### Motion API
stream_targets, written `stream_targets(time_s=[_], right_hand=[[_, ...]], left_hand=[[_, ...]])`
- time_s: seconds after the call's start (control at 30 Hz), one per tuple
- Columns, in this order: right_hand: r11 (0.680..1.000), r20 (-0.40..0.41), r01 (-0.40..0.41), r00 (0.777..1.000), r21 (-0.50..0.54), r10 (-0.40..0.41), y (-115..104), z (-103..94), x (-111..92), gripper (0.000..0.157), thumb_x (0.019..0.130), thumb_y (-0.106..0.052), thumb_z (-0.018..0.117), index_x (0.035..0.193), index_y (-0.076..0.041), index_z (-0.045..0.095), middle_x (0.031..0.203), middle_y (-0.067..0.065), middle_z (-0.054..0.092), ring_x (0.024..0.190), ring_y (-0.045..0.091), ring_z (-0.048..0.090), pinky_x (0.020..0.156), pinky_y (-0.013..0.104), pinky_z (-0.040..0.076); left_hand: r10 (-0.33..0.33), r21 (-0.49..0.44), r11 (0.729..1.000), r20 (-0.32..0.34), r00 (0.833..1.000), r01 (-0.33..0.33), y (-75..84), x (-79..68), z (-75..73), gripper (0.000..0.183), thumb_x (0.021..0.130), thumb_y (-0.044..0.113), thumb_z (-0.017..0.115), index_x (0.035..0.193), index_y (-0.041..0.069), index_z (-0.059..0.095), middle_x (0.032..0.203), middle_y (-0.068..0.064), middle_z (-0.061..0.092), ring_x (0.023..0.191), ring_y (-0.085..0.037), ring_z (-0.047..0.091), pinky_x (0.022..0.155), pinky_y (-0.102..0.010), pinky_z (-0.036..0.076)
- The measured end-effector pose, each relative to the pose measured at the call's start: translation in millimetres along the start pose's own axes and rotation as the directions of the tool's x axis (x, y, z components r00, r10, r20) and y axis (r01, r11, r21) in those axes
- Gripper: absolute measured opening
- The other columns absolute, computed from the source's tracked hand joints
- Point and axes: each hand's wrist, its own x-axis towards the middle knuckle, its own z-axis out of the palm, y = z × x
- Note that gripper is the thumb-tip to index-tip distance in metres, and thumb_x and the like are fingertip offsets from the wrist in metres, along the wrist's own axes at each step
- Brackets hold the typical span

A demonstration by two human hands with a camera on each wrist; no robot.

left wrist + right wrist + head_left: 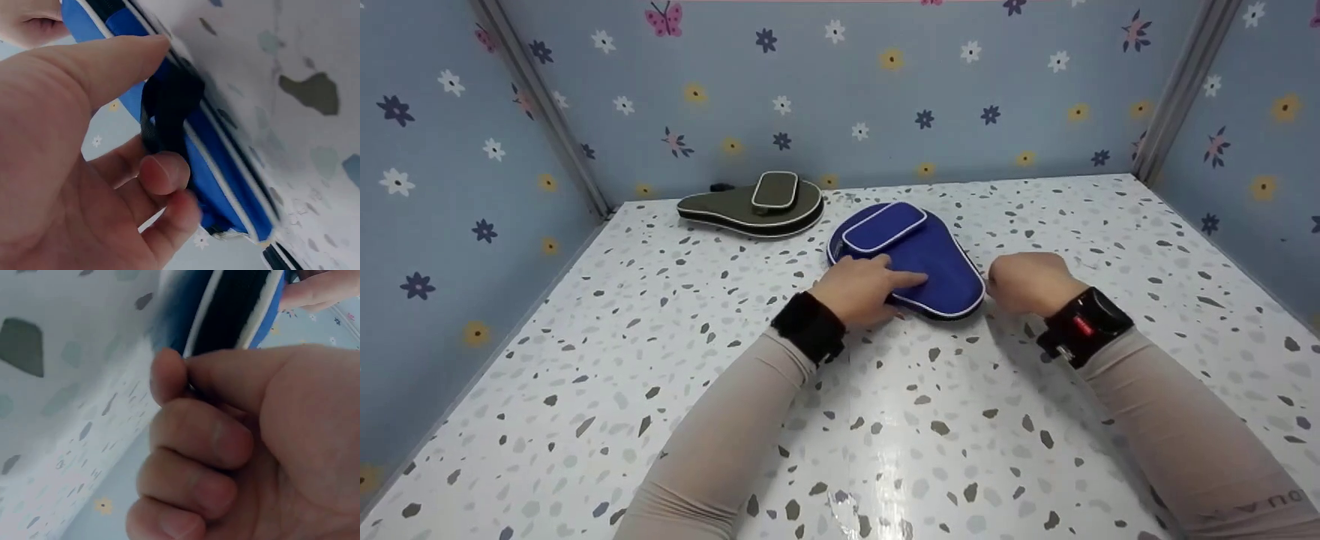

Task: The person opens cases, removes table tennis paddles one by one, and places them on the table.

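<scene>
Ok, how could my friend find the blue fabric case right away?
Start at the white speckled table. Near its middle, the person's left hand touches a rounded, tapering blue fabric case with white edging. Unlike the olive-green fabric case farther back, it's bright blue.

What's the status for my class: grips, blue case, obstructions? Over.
Left grip holding blue case, pocket up. Right grip curled at its rim; anything pinched hidden. Green case set apart, not blocking.
</scene>
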Motion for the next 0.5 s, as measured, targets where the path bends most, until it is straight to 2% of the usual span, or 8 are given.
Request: stream_targets(time_s=[0.1, 0.2, 0.37, 0.5], right_hand=[[1.0, -0.032, 0.01, 0.999, 0.007, -0.01, 2, 1.5, 1, 0.033, 0.107, -0.016, 0.054, 0.079, -0.007, 0.069, 0.08, 0.009, 0.068, 0.072, 0.029, 0.065, 0.069, 0.053, 0.058], [1.0, -0.046, 0.024, 0.999, -0.005, -0.024, 3, 1.5, 0, 0.033, 0.107, -0.016, 0.054, 0.081, -0.005, 0.071, 0.079, 0.009, 0.068, 0.071, 0.029, 0.065, 0.067, 0.053, 0.058], [0.999, 0.009, 0.005, 1.0, -0.045, -0.005, -1, -3.6, -4, 0.035, 0.106, -0.019, 0.054, 0.076, -0.007, 0.068, 0.08, 0.01, 0.068, 0.072, 0.03, 0.064, 0.069, 0.054, 0.058], [0.998, 0.075, 0.016, 0.997, -0.064, -0.011, -5, -8.3, -8, 0.037, 0.106, -0.022, 0.056, 0.071, -0.011, 0.062, 0.08, 0.009, 0.067, 0.071, 0.029, 0.063, 0.07, 0.051, 0.056]], left_hand=[[0.021, 0.045, 0.999, 0.005, 1.0, -0.022, -1.4, 1.7, -1.0, 0.07, 0.103, 0.038, 0.079, 0.167, 0.04, 0.049, 0.151, -0.015, 0.062, 0.14, -0.037, 0.057, 0.118, -0.06, 0.039], [0.028, 0.033, 0.999, 0.01, 1.0, -0.029, -3.9, 1.7, -0.3, 0.071, 0.103, 0.039, 0.079, 0.168, 0.041, 0.048, 0.15, -0.013, 0.062, 0.142, -0.037, 0.052, 0.119, -0.063, 0.035], [0.04, -0.053, 0.998, 0.013, 0.999, -0.039, -9.2, -1.4, 2.1, 0.07, 0.105, 0.032, 0.077, 0.168, 0.043, 0.047, 0.147, -0.015, 0.059, 0.138, -0.035, 0.054, 0.116, -0.06, 0.043], [0.037, -0.085, 0.996, 0.014, 0.999, -0.036, -10.6, -2.8, 3.0, 0.07, 0.106, 0.025, 0.075, 0.167, 0.044, 0.047, 0.144, -0.014, 0.06, 0.134, -0.034, 0.056, 0.112, -0.056, 0.048]])
